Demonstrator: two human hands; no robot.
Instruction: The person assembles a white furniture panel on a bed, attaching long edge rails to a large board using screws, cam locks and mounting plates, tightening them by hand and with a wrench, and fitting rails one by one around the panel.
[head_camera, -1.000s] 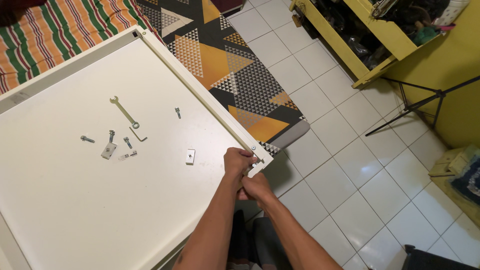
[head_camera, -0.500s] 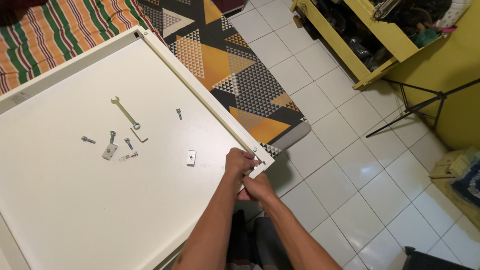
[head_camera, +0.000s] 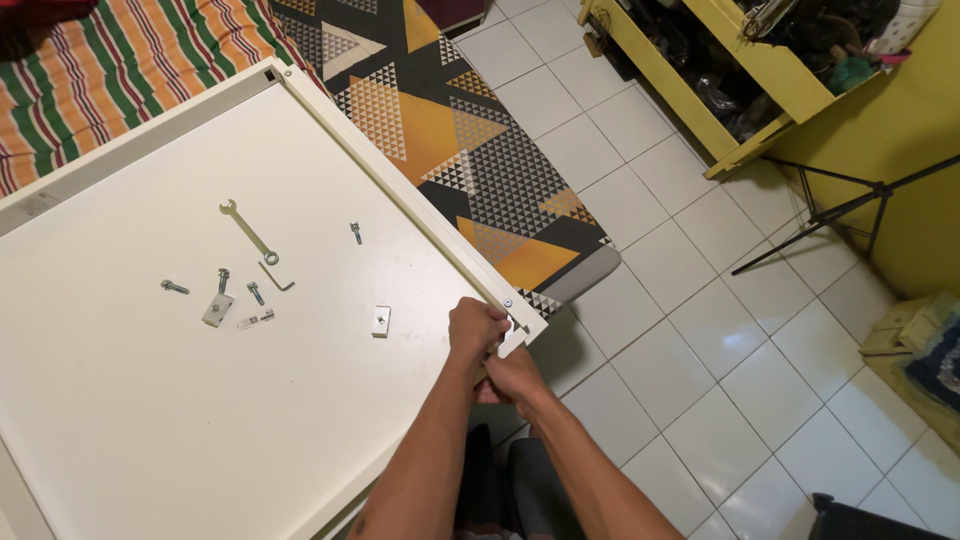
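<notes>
Far left on the white panel (head_camera: 150, 400): a lone bolt (head_camera: 174, 287), then a small metal bracket plate (head_camera: 217, 309) with two short bolts (head_camera: 224, 279) just beside it and a tiny clear fitting (head_camera: 254, 320) near its lower right. Further right, a flat open-ended wrench (head_camera: 248, 230), ring end touching a small white L-shaped piece (head_camera: 279, 274). Next, a single bolt (head_camera: 356, 233), well apart from the rest, and a small white block (head_camera: 380, 321) with a metal insert.

At the panel's near right corner, on the raised white frame rail (head_camera: 400, 190): left hand (head_camera: 476, 328) curled closed over the corner, fingers wrapped on the rail end. Right hand (head_camera: 512, 378) just below, touching the left, pinched shut at the corner's underside; held object hidden, cannot tell.

Right of the panel: patterned triangle rug (head_camera: 470, 150), white floor tiles (head_camera: 700, 330), yellow shelf unit (head_camera: 720, 90), black tripod legs (head_camera: 830, 215).
</notes>
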